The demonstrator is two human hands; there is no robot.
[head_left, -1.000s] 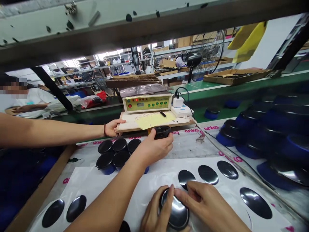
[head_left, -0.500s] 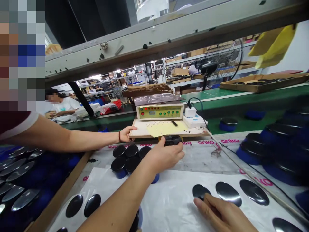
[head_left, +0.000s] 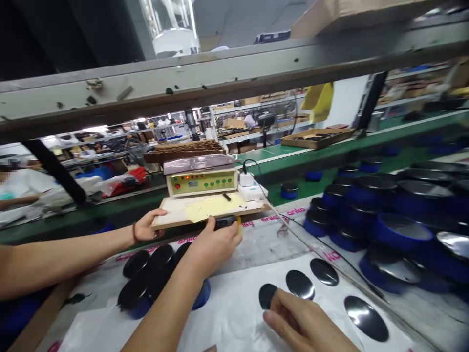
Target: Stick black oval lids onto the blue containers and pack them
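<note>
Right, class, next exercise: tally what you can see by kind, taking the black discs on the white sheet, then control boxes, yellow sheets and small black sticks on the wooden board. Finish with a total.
Black discs: 4 (one partly hidden by the right hand)
Control box: 1
Yellow sheet: 1
Small black stick: 1
Total: 7

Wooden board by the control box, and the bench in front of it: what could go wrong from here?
The small black item lies loose on the board; if the co-worker's hand at its edge tips it, the item might roll off.

My worry nearer you: your right hand overlaps a glossy black disc, so smudging or nudging seems possible.
</note>
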